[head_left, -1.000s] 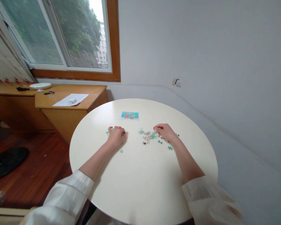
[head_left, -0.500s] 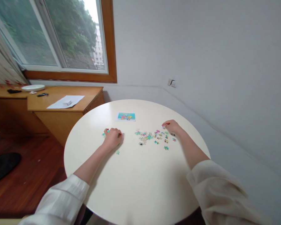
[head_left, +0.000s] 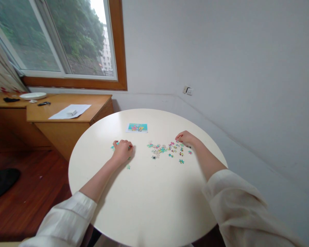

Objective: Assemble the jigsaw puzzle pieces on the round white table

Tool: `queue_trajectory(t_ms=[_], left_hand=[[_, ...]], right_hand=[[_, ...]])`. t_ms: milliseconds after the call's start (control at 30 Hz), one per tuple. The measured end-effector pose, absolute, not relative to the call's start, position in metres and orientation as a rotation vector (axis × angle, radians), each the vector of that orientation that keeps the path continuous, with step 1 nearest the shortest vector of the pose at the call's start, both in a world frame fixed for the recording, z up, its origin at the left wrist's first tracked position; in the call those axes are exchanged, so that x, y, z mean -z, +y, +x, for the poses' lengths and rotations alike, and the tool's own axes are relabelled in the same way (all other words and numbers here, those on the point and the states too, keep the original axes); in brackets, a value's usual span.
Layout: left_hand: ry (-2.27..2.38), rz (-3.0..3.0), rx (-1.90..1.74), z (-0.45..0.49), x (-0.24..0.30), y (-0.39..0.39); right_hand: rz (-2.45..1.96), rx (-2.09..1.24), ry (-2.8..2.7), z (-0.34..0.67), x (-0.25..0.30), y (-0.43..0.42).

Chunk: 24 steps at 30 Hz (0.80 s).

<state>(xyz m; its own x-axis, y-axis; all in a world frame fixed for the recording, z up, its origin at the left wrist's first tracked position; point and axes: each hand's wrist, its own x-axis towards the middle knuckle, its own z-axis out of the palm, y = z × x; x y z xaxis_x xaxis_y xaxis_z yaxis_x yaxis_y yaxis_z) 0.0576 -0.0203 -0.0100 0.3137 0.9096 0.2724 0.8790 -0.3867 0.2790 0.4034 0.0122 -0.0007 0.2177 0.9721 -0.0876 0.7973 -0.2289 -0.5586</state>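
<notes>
Loose jigsaw puzzle pieces [head_left: 162, 150], mostly teal, pink, yellow and pale, lie in a scattered heap on the round white table [head_left: 149, 199]. At the heap's far right edge, my right hand [head_left: 186, 138] has its thumb and fingers pinched on a small piece at the tips. My left hand [head_left: 122, 151] rests to the left of the heap, fingers bent and apart, over a few teal-green pieces that it partly hides. One light green piece [head_left: 128, 167] lies just below that hand. Behind the heap is a picture card [head_left: 137, 128] with cartoon figures on teal.
A wooden desk [head_left: 98, 106] stands at the left, close to the table, with a paper sheet [head_left: 79, 109], a small white box [head_left: 71, 112] and a white round lid or plate [head_left: 33, 96]. A wall with a socket [head_left: 189, 91] rises behind the table.
My right hand has shifted slightly left and lower, its fingertips nearer the heap. My left hand stays in place over its pieces. The whole view has drifted slightly.
</notes>
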Motion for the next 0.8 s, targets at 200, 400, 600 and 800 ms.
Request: queue_trajectory(t_ms=[200, 400, 600, 800], left_hand=[[1.698, 2.484, -0.601, 0.059, 0.007, -0.023], [1.692, 2.488, -0.596, 0.059, 0.007, -0.022], [1.701, 2.487, -0.581, 0.059, 0.005, -0.023], [1.692, 2.477, -0.617, 0.059, 0.008, -0.02]], right_hand=[[-2.273, -0.519, -1.611, 0.401, 0.0, 0.012], [-2.355, -0.318, -1.628, 0.399, 0.004, 0.014], [-2.369, -0.242, -1.655, 0.396, 0.001, 0.009], [-2.266, -0.139, -1.7, 0.38, -0.009, 0.009]])
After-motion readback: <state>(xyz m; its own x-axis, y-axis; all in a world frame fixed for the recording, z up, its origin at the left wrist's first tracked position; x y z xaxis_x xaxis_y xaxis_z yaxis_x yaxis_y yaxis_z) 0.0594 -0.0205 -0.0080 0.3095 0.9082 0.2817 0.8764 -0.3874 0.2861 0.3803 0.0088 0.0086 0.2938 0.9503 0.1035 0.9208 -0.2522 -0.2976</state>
